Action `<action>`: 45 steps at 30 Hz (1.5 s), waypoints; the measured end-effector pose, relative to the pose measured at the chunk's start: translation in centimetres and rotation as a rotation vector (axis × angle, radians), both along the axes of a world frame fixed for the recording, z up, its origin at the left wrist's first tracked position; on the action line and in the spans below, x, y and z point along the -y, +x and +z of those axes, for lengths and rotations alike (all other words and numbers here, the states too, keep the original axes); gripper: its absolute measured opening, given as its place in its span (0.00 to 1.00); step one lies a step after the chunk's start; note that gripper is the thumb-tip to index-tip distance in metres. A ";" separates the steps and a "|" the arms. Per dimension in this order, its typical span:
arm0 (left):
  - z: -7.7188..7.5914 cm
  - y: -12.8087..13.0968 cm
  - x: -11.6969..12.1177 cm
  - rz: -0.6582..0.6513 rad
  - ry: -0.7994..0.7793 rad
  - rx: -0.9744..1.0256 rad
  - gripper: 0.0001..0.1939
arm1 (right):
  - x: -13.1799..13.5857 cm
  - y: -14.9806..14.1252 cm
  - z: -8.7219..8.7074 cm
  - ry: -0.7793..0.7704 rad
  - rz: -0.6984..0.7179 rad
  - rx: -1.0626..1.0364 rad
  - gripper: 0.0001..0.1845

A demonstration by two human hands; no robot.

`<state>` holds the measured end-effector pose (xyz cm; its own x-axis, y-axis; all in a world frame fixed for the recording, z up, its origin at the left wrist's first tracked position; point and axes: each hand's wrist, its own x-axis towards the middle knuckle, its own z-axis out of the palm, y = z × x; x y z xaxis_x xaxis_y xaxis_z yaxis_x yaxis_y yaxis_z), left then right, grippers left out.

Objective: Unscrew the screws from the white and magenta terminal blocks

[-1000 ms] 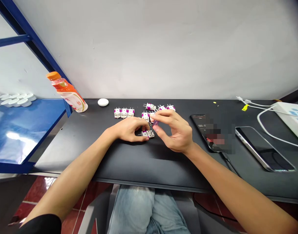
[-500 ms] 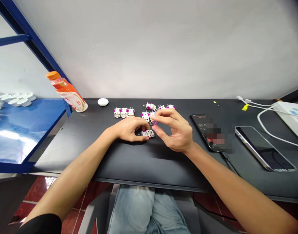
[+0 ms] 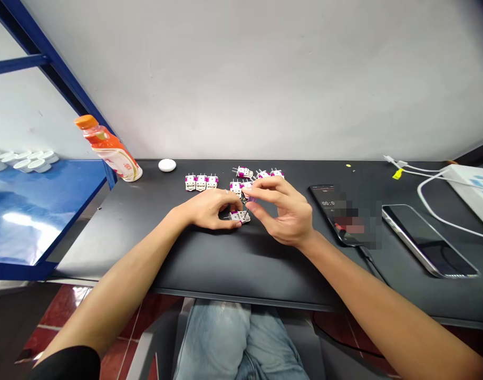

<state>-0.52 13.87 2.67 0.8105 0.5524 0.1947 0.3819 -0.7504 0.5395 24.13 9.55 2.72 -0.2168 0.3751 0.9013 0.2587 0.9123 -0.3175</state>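
My left hand (image 3: 212,208) rests on the dark table, its thumb and fingers closed around a white-and-purple plug piece (image 3: 241,216) with metal prongs. My right hand (image 3: 285,214) pinches a small screwdriver (image 3: 251,200) with a clear purplish handle. Its thin shaft slants down to the piece in my left hand; whether the tip sits in a screw is too small to tell. Just beyond my fingers stand more white-and-purple plug pieces (image 3: 235,188), partly hidden by my right hand. Three similar plug pieces (image 3: 201,182) line up to the left, prongs upward.
An orange-capped bottle (image 3: 113,153) and a white oval object (image 3: 167,165) stand at the back left. To the right lie a black phone (image 3: 324,203), a silver-edged phone (image 3: 431,240), a white cable (image 3: 423,195) and a white box (image 3: 473,184). The table's front edge (image 3: 241,302) runs above my lap.
Both hands stay almost in place. The screwdriver's handle looks slightly turned between the fingers of my right hand.
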 end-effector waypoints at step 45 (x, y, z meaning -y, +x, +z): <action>-0.2 -0.1 -0.1 -0.016 0.020 0.002 0.15 | 0.1 0.1 0.1 0.006 0.051 -0.009 0.30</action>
